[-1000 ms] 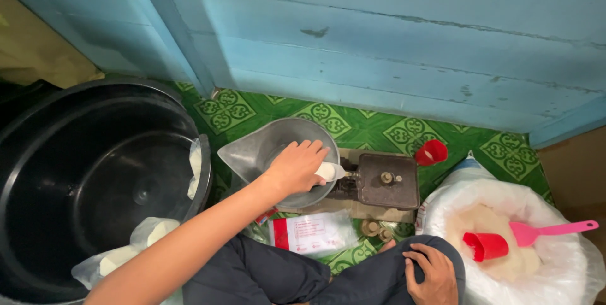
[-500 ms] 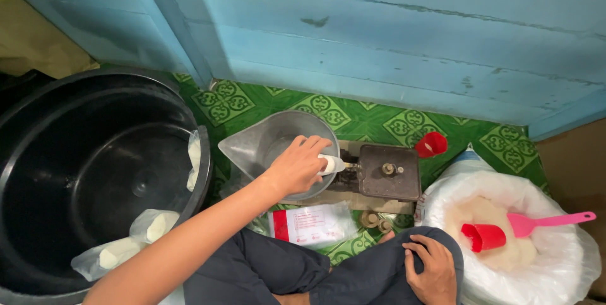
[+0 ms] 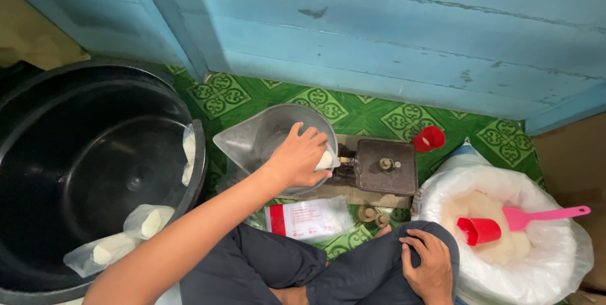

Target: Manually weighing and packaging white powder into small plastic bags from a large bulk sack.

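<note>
My left hand (image 3: 297, 157) has drawn the white packet (image 3: 324, 160) back over the metal scale pan (image 3: 252, 141), fingers closed around it, at 12 o'clock from my knee. My right hand (image 3: 432, 267) rests flat on my trousers (image 3: 353, 267), holding nothing.

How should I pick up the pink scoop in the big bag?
Probably by the pink handle of the scoop, coming from the right. The handle sticks out free over the white sack's edge, while the red cup end sits in the grains.
</note>
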